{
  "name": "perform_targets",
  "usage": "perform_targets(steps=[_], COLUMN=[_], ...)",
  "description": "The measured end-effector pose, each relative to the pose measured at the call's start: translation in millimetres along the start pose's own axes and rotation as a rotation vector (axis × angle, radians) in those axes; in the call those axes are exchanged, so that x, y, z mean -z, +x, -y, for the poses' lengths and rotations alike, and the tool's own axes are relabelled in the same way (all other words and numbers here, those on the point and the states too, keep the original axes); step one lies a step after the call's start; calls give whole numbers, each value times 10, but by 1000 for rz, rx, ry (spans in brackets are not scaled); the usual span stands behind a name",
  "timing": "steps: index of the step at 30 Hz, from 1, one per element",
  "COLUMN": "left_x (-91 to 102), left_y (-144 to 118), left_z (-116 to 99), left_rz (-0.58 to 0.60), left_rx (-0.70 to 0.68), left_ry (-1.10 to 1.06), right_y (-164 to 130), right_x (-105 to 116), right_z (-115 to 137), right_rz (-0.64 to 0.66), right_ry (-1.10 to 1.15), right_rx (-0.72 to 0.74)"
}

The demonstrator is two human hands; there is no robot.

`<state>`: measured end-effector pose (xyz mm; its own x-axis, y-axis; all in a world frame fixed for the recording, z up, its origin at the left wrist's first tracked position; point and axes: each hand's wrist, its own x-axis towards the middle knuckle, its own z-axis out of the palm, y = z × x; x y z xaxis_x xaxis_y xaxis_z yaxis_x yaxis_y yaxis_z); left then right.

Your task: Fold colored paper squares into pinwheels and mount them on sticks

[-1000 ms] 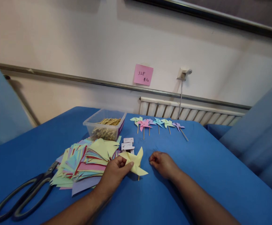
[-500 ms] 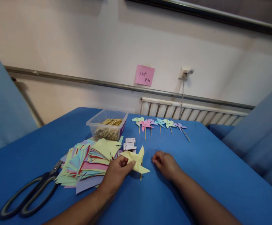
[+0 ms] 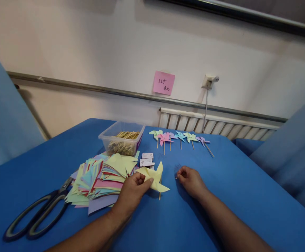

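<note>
Nearest, the scissors (image 3: 36, 218) lie on the blue counter (image 3: 236, 196). The left hand (image 3: 131, 192) keeps its fingers clamped on the yellow pinwheel (image 3: 154, 178), low over the counter beside the paper stack (image 3: 102, 175). Over the last second the right hand (image 3: 191, 180) has drawn slightly away from the pinwheel, its fingertips pinched together; whether they hold anything is unclear. Beyond stand the stick box (image 3: 122, 138) and a row of finished pinwheels (image 3: 180, 137).

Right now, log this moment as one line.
left hand: holds yellow pinwheel | right hand: curled on cloth, fingertips pinched, contents unclear | paper stack, scissors left
</note>
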<state>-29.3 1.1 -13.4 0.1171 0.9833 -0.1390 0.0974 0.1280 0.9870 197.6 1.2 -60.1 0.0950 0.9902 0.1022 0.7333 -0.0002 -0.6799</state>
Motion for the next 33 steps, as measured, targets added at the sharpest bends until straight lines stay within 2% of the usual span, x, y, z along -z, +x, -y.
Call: perform_targets(steps=[6, 11, 16, 22, 28, 33], left_x=[-27, -31, -29, -8, 0, -3], left_y=[-44, -32, -22, 7, 42, 45], left_z=[-48, -40, -28, 3, 33, 35], left_rz=[9, -2, 37, 21, 11, 10], left_rx=[40, 21, 48, 22, 10, 10], left_ry=[-35, -25, -47, -14, 10, 12], right_y=[40, 16, -23, 8, 9, -13], right_x=[26, 55, 58, -72, -100, -74], right_z=[-76, -9, 48, 61, 140, 194], right_rz=[34, 59, 42, 28, 8, 34], right_ry=[17, 10, 63, 304, 822, 920], right_rx=[3, 81, 119, 82, -37, -56])
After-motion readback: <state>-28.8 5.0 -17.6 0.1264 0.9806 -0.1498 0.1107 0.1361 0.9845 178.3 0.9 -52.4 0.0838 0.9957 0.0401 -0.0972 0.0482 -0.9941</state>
